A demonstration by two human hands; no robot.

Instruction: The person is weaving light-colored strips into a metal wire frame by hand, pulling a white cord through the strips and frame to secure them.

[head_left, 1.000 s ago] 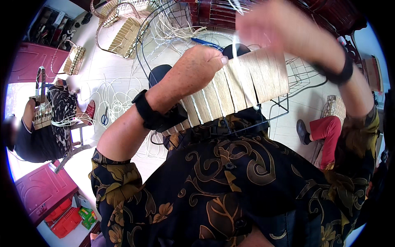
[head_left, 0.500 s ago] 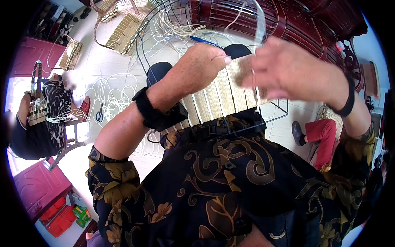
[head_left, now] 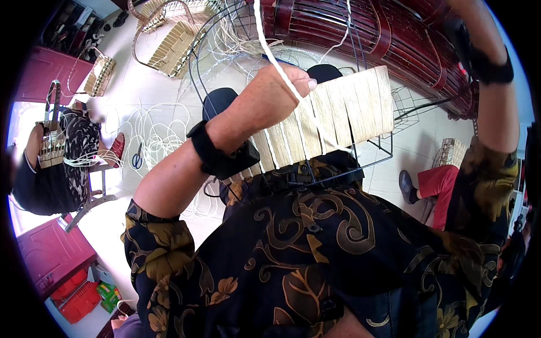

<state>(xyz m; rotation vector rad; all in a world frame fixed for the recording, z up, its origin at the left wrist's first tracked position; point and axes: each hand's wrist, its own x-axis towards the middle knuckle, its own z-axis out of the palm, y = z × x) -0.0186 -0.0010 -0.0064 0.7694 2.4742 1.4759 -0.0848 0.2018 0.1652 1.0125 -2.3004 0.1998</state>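
Observation:
A pale wood-grain panel of narrow strips, laced with white cord, lies on a black wire frame over my lap. My left hand grips its top edge near the middle, fingers closed. A long white cord runs from low on the panel up past that hand and out of the top edge. My right hand is raised at the top right, its fingers mostly cut off or hidden.
A co-worker sits at left with a basket. A red-trousered leg shows at right. Woven baskets, loose cords and scissors lie on the floor. A dark red wooden bench stands ahead; pink doors at left.
My right hand has swept from over the panel up to the top right edge. The white cord now stretches upward across the panel and left hand, which has hardly moved.

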